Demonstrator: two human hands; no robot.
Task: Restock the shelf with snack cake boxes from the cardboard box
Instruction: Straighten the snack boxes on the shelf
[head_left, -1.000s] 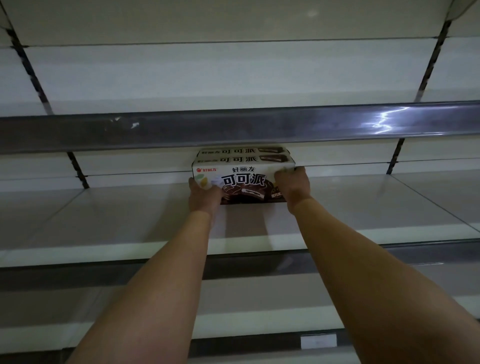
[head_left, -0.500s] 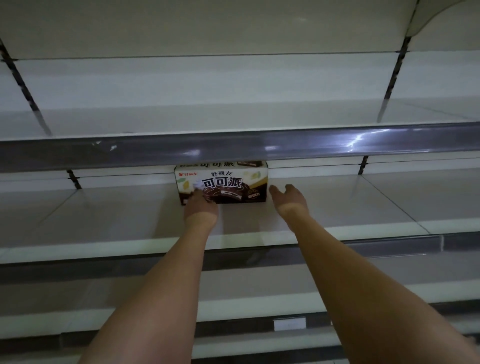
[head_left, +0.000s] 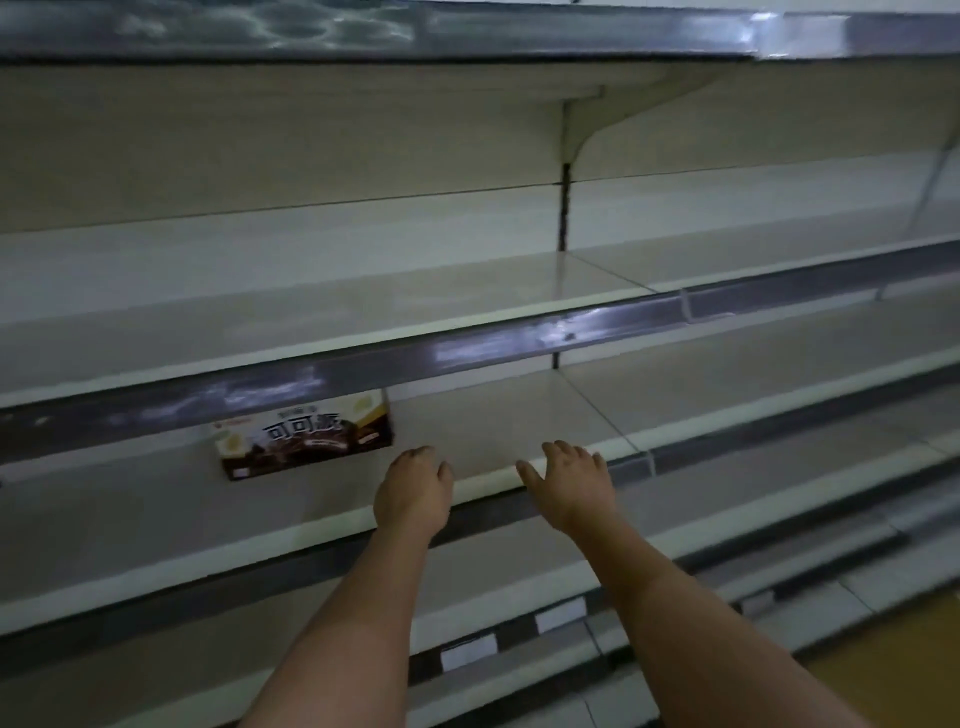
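One snack box stood on the shelf, its brown and white front with dark letters and a cake picture facing out. Both hands held nothing: left hand and right hand hovered near the shelf edge, fingers relaxed, apart from the box.

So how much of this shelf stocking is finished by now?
Barely started. Done: one snack cake box stands on the shelf, its top edge hidden behind the price rail. In hand: nothing; the left hand and right hand hover empty near the shelf's front edge. Left: the shelves around it look bare. The cardboard box is out of view.
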